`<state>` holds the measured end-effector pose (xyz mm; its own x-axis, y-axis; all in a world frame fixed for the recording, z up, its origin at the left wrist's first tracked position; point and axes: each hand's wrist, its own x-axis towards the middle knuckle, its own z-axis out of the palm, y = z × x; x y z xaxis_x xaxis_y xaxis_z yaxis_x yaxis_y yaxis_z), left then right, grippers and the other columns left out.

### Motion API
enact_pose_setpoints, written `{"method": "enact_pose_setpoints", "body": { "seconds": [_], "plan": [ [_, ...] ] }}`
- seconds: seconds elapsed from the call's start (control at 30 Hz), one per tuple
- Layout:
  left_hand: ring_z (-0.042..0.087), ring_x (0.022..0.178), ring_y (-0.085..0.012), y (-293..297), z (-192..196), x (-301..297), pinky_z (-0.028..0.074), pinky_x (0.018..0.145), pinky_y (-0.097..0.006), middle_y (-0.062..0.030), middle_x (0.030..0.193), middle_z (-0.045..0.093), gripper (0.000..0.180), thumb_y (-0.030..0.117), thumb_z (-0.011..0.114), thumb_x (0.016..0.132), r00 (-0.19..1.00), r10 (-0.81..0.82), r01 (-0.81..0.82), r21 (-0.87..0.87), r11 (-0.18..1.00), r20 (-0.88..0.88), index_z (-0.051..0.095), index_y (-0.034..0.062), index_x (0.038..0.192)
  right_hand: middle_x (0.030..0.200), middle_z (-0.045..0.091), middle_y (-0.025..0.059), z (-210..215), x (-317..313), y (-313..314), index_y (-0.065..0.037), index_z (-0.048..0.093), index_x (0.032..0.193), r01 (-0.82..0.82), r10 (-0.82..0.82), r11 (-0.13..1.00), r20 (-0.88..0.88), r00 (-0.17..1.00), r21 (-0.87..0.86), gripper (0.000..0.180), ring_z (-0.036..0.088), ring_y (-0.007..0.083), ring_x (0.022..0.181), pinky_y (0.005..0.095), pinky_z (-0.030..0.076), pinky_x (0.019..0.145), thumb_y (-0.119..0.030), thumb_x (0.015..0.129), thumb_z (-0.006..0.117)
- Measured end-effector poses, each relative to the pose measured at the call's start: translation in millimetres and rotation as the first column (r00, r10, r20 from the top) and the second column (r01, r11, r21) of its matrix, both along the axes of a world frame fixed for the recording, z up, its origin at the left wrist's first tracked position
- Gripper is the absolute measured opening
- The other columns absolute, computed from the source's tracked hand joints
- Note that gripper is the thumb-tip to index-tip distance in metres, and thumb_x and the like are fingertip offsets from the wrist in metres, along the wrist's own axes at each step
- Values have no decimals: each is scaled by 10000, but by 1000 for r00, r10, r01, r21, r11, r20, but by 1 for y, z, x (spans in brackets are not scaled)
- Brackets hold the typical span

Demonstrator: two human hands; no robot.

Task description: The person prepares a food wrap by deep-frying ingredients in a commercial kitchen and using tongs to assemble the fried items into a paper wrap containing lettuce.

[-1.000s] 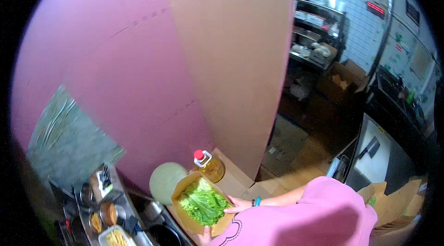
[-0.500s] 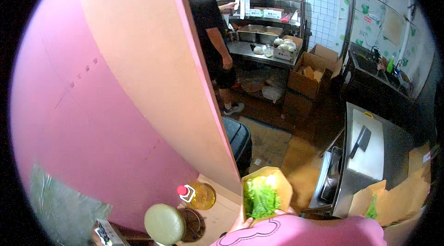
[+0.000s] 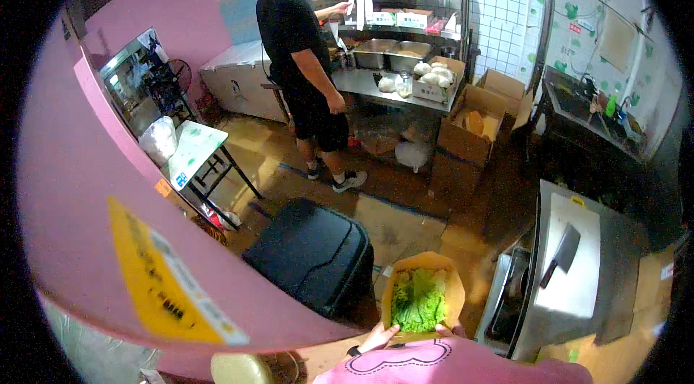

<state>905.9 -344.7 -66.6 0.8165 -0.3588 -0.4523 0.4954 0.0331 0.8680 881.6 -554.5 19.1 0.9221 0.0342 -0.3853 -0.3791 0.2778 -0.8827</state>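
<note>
Close in front of my body, both hands hold a brown paper takeout box (image 3: 456, 290) with leafy green lettuce (image 3: 419, 303) inside. My left hand (image 3: 379, 337) grips its near left side, the thumb at the rim. On the near right side, my right hand (image 3: 451, 329) has hold of it, fingers partly hidden behind the box and my pink top. A dark band circles my left wrist.
Ahead stands a large black bin (image 3: 311, 257). To the right, a metal counter bears a white cutting board (image 3: 571, 239) and a cleaver (image 3: 562, 255). A person in black (image 3: 293, 44) stands at metal shelving. Cardboard boxes (image 3: 470, 124) are stacked beyond; a pink wall (image 3: 79, 218) curves along the left.
My view has moved past the pink partition, showing the bin, a small table and more of the room. The box of lettuce stays in both hands. The oil bottle is out of sight.
</note>
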Motion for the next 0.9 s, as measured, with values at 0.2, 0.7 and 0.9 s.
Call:
{"method": "enact_pose_setpoints", "body": {
  "seconds": [0.2, 0.7, 0.9],
  "plan": [
    [486, 769, -137, -52, 26, 92, 444, 634, -291, -43, 865, 494, 386, 275, 517, 822, 950, 264, -270, 16, 963, 166, 408, -25, 1040, 846, 478, 23, -38, 128, -61, -56, 437, 1072, -226, 231, 931, -16, 973, -288, 336, 458, 137, 780, 292, 370, 686, -158, 770, 543],
    [496, 823, -153, -38, 19, 326, 448, 716, -289, -59, 920, 474, 416, 302, 560, 797, 909, 405, -412, -61, 909, -101, 430, -4, 1046, 1049, 500, 134, -48, 372, -52, 37, 333, 1194, -242, 320, 918, 225, 920, -314, 594, 517, 194, 869, 318, 422, 784, -279, 765, 595],
    [539, 781, -179, -30, 42, 462, 442, 680, -297, -64, 831, 584, 377, 355, 540, 796, 942, 265, -280, 51, 959, 207, 562, -1, 917, 989, 482, 73, -10, 482, -34, -51, 332, 1177, -259, 210, 940, -221, 952, -223, 521, 501, 178, 817, 332, 431, 685, -248, 775, 597]
  ]
}}
